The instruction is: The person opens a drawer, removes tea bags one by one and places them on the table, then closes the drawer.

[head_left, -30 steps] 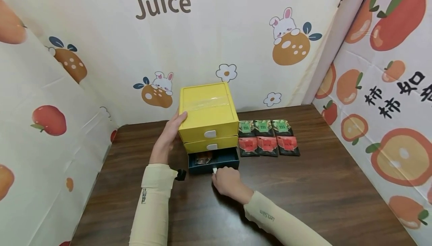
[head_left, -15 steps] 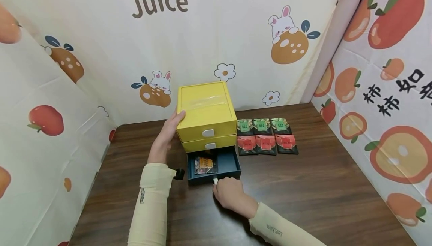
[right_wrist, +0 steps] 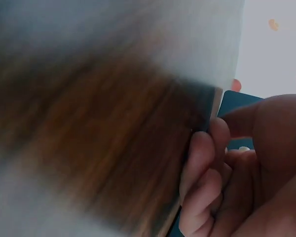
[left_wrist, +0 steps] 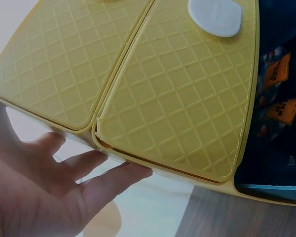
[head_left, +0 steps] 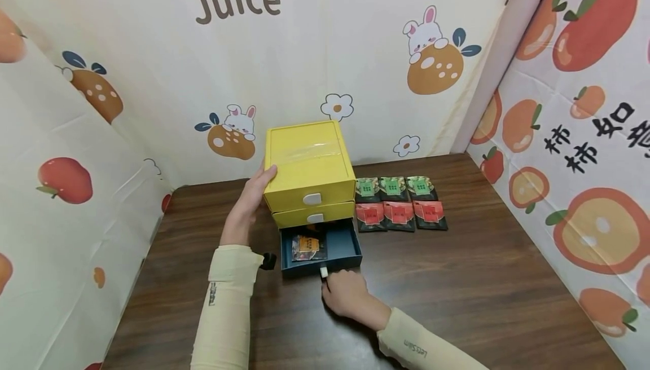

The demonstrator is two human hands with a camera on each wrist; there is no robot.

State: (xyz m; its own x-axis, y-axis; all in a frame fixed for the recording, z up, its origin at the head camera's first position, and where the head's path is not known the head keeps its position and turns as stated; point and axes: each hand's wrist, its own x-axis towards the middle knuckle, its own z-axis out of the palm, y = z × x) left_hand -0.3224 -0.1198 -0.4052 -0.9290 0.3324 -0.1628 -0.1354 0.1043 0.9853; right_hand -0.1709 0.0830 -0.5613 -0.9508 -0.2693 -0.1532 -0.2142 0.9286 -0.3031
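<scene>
A yellow drawer box [head_left: 310,155] has its dark-blue bottom drawer [head_left: 345,243] pulled out. My left hand [head_left: 254,192] rests along the box's left side with the thumb over the top edge; in the left wrist view the fingertips [left_wrist: 138,170] lie against the side wall. My right hand [head_left: 347,294] is at the drawer front, its fingers curled around the small white pull tab [head_left: 324,272], which shows at the thumb side. Inside the drawer, toward the left, lie packets with orange labels [head_left: 308,246]; in the left wrist view two such labels [left_wrist: 281,111] appear.
Right of the box, three green-labelled packets [head_left: 393,188] lie in a back row, with three red-labelled ones [head_left: 399,215] in front. Two upper yellow drawers, each with a white tab [head_left: 312,198], are closed. A patterned cloth wall [head_left: 325,48] stands behind the brown wooden table [head_left: 487,285].
The bottom drawer has slid toward me with my right hand, uncovering the packet. Over the last half second it has stayed put while the hand shifted slightly off the tab. Left hand stays on the box.
</scene>
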